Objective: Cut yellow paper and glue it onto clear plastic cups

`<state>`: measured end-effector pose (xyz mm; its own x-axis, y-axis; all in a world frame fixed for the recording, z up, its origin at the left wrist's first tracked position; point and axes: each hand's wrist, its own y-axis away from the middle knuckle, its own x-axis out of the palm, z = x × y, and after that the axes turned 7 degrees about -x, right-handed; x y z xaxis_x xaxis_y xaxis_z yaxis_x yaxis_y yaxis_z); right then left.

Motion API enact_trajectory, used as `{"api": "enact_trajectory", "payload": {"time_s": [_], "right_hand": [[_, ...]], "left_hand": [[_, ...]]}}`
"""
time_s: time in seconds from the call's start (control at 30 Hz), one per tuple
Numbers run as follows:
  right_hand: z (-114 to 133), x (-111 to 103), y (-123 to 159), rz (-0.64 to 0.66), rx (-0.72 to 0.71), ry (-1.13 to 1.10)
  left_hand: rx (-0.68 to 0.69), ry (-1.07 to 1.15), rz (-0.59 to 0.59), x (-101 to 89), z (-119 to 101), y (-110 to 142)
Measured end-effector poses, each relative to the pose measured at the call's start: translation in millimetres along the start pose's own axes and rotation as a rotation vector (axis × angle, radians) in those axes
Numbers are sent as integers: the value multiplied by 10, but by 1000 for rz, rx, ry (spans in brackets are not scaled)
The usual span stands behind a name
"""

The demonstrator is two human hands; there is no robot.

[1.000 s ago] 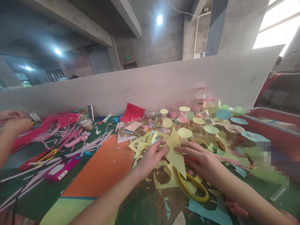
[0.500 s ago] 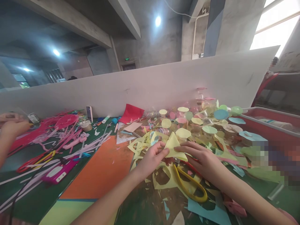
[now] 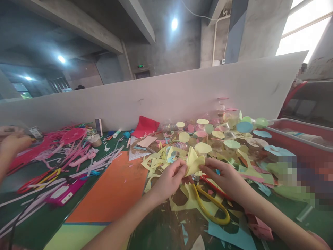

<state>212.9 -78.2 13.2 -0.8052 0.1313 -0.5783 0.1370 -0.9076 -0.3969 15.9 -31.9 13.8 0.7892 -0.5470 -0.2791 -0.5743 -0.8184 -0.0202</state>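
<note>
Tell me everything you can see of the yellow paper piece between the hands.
The pale yellow paper piece looks like thin, matte craft paper, bent into loose, overlapping pointed flaps with creases along them. It is held tilted above the table, pinched from either side by the fingertips of the left hand and the right hand. Loose yellow paper scraps lie behind and beside it.

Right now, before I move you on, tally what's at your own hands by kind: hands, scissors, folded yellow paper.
Hands: 2 (left hand, right hand)
Yellow-handled scissors: 1
Folded yellow paper: 1
Total: 4
</note>
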Motion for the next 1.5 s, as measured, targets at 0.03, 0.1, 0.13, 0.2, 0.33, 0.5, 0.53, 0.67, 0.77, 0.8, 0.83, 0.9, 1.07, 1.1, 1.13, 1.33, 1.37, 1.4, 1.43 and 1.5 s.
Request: {"api": "enact_trajectory", "payload": {"time_s": [0.03, 0.1, 0.13, 0.2, 0.33, 0.5, 0.53, 0.67, 0.77, 0.8, 0.83, 0.9, 1.07, 1.1, 1.13, 1.33, 1.37, 1.4, 1.43, 1.5], "right_hand": [[3, 6, 0, 1, 18, -19], [8, 17, -1, 2, 41, -56], [10, 22, 0, 3, 46, -71], [13, 31, 5, 3, 59, -100], [21, 39, 24, 28, 120, -178], [33, 54, 18, -34, 43, -196], [34, 58, 14, -43, 36, -225], [31, 62, 8, -5, 40, -284], [26, 58, 12, 6, 46, -277], [26, 57, 13, -1, 57, -281], [27, 56, 15, -9, 74, -290], [33, 57, 18, -17, 108, -308], [42, 57, 21, -8, 138, -317], [43, 57, 21, -4, 142, -313], [44, 57, 20, -4, 145, -306], [41, 57, 14, 4, 152, -284], [40, 56, 14, 10, 149, -288], [40, 55, 15, 16, 148, -292], [41, 54, 15, 20, 150, -292], [49, 51, 16, 18, 155, -286]], "left_hand": [[6, -7, -1, -2, 0, 3], [12, -5, 24, -3, 2, 6], [9, -3, 40, 0, 5, 6], [-5, -4, 56, 8, 15, 8], [-37, 0, 35, 27, 37, 9], [-33, -71, 27, 36, 6, 27], [-31, -95, 23, 38, -10, 35], [-15, -190, 18, 55, -79, 67], [0, -256, 22, 65, -107, 83], [1, -273, 22, 65, -110, 87], [1, -284, 24, 65, -110, 90], [-6, -291, 27, 63, -107, 95], [-24, -309, 22, 62, -98, 102], [-24, -314, 21, 64, -97, 102], [-22, -317, 19, 66, -95, 101], [-35, -314, 19, 67, -101, 102], [-38, -314, 21, 66, -104, 104], [-41, -316, 23, 64, -107, 105], [-44, -320, 25, 62, -108, 106], [-49, -328, 27, 60, -111, 107]]}}
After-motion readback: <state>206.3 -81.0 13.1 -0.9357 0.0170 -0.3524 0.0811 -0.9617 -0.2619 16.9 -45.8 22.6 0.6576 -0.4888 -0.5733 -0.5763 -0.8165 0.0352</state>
